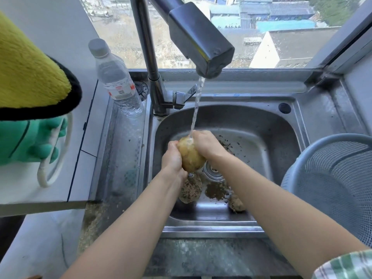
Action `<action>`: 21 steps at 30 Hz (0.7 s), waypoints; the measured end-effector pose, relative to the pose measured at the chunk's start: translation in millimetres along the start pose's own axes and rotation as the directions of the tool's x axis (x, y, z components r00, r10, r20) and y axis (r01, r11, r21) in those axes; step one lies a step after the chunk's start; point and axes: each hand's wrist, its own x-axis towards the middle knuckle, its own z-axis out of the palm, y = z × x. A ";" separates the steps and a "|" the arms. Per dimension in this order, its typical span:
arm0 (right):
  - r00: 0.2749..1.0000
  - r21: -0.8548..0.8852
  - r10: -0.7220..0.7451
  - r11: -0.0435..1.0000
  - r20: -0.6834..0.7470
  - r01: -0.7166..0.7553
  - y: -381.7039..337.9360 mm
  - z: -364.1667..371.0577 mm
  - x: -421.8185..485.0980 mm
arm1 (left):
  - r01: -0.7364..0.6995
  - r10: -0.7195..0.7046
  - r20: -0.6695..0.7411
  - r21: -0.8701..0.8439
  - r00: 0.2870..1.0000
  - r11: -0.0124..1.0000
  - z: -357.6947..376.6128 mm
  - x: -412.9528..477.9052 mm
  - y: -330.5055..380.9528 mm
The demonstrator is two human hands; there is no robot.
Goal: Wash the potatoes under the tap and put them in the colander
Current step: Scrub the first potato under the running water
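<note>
Over the steel sink (pixel 271 137), my left hand (pixel 173 160) and my right hand (pixel 207 144) both grip a wet yellow potato (pixel 190 156). Water runs from the tap (pixel 201 43) onto its top end. Two dirty potatoes lie on the sink floor: one (pixel 190 190) just below my left wrist, another (pixel 237 203) partly hidden under my right forearm. The blue-grey colander (pixel 332 178) stands on the counter to the right of the sink, with nothing visible inside it.
A clear plastic water bottle (pixel 116 81) stands at the sink's back left. Green rubber gloves (pixel 30 141) and a yellow cloth (pixel 30 67) hang at the left. Soil (pixel 216 191) lies near the drain (pixel 213 172). A window runs behind the sink.
</note>
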 end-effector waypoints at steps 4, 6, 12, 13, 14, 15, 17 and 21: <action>0.970 -0.145 -0.241 0.959 0.025 0.242 5.0 7.5 -14.6 | 0.052 -0.052 -0.004 -0.045 0.999 0.998 -5.3 6.2 4.6; 0.964 -0.006 -0.266 0.964 0.028 0.266 11.6 2.7 -14.8 | 0.056 -0.056 0.034 0.007 0.998 0.998 -6.8 8.1 6.8; 0.977 0.438 0.079 0.885 0.197 -0.160 5.5 -7.2 -2.3 | 0.070 -0.076 0.159 0.042 0.984 0.997 -3.6 -8.7 9.8; 0.989 0.432 0.070 0.894 0.132 -0.121 5.3 -4.9 -2.2 | 0.059 -0.072 0.167 0.078 0.983 0.995 -3.4 -10.1 8.1; 0.997 0.416 0.057 0.906 0.059 -0.077 5.4 -1.8 -1.4 | 0.030 -0.051 0.154 0.137 0.987 0.990 -1.3 -12.2 6.4; 0.999 0.396 0.047 0.917 0.002 -0.044 4.7 0.8 -1.8 | -0.011 -0.017 0.140 0.195 0.990 0.981 0.9 -12.0 4.3; 0.998 0.355 0.004 0.935 -0.063 0.019 6.3 7.2 -4.0 | -0.080 0.049 0.134 0.231 0.990 0.970 5.2 -12.2 0.0; 0.943 0.070 -0.332 0.941 0.018 0.330 18.0 23.5 -26.1 | -0.095 0.089 0.161 0.032 0.983 0.995 3.3 -4.4 3.6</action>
